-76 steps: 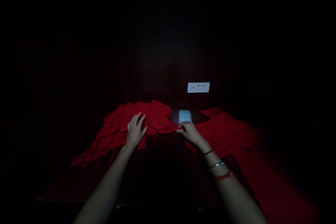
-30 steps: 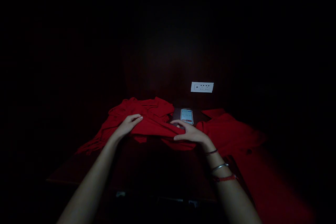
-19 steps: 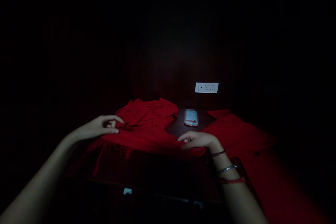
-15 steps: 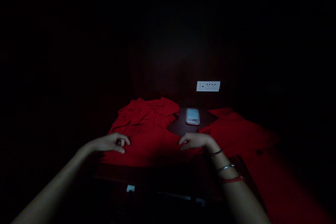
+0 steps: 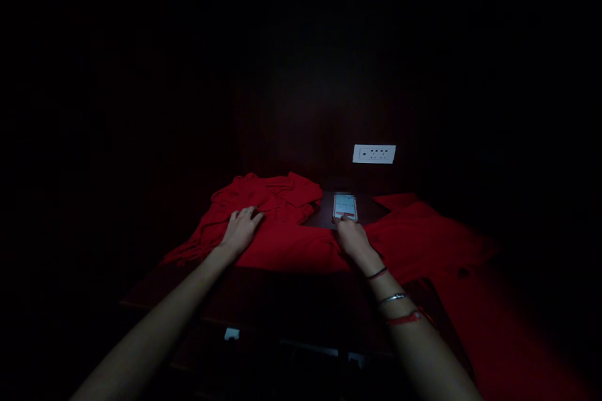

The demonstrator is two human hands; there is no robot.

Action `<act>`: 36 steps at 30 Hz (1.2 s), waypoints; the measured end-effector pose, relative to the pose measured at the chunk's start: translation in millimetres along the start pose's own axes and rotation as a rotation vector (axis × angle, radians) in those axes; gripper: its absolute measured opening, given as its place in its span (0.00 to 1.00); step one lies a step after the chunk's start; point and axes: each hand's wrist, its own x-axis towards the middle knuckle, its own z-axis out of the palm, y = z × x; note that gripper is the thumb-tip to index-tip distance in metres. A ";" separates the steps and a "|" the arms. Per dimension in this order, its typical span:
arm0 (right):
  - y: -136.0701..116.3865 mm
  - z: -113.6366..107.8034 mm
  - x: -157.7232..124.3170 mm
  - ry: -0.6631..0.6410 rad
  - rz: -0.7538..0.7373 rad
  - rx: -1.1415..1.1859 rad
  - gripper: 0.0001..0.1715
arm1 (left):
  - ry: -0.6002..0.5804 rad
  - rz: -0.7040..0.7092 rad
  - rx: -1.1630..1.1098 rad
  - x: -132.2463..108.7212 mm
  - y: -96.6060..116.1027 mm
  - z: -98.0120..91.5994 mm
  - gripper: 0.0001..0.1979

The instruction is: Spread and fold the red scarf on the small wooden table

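Note:
A red scarf with a fringe at its left end lies in a band across the dark table, bunched up at the far left. My left hand rests on it palm down, fingers stretched forward and slightly spread. At the scarf's far edge, my right hand has its fingers bent together on the cloth, their tips partly hidden. Just beyond those fingers is a phone with a lit screen, its lower edge partly covered by the hand.
More red cloth spreads over the right side and hangs down toward the lower right. A white socket plate is on the dark back wall. The table's front edge is dim, with a small pale object below it. Deep shadow surrounds everything.
Both hands have moved forward, the left also to the right. The scarf's near edge has shifted away from me, uncovering the fringe and more tabletop. The phone stays in place.

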 end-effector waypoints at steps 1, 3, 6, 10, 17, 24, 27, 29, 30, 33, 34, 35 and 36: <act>-5.1 -0.4 -0.5 0.047 -0.070 -0.004 0.17 | 0.047 0.036 -0.017 -5.1 9.3 -2.1 0.15; -16.1 -2.6 -1.7 0.118 -0.257 0.042 0.15 | 0.058 0.187 -0.114 -18.1 24.1 -12.5 0.14; -28.2 -4.1 -5.7 0.060 -0.540 0.139 0.12 | -0.088 0.466 -0.275 -39.1 30.6 -27.7 0.14; -29.9 3.9 -12.3 -0.200 -0.714 0.139 0.16 | -0.189 0.451 -0.265 -56.8 11.2 -20.5 0.14; -35.3 9.0 -16.5 -0.105 -0.596 0.016 0.17 | 0.005 0.132 -0.432 -36.5 -20.0 -19.5 0.16; -29.6 -15.7 -13.8 0.130 -0.354 -0.092 0.22 | 0.004 -0.152 -0.020 -6.1 -66.9 -69.2 0.14; -17.8 -24.5 -11.9 0.123 -0.240 -0.128 0.18 | -0.004 -0.219 0.075 -11.8 -59.8 -70.2 0.17; -11.8 -27.3 -10.6 0.078 -0.204 -0.072 0.18 | -0.010 -0.180 0.078 -18.6 -31.3 -62.1 0.21; -10.0 -28.1 -9.9 0.053 -0.214 -0.015 0.18 | -0.023 -0.116 0.059 -21.6 -11.5 -56.4 0.24; -7.5 -31.7 -9.3 0.007 -0.312 0.164 0.18 | -0.024 0.135 -0.105 -23.7 51.3 -39.0 0.31; -6.0 -33.9 -10.3 0.003 -0.331 0.188 0.18 | -0.018 0.133 -0.136 -21.2 67.3 -34.7 0.29; -3.3 -36.6 -12.4 -0.001 -0.329 0.184 0.17 | -0.029 0.135 -0.157 -17.1 78.6 -31.7 0.25; 1.2 -39.5 -15.6 -0.013 -0.304 0.157 0.18 | -0.037 0.128 -0.180 -12.0 84.5 -30.4 0.21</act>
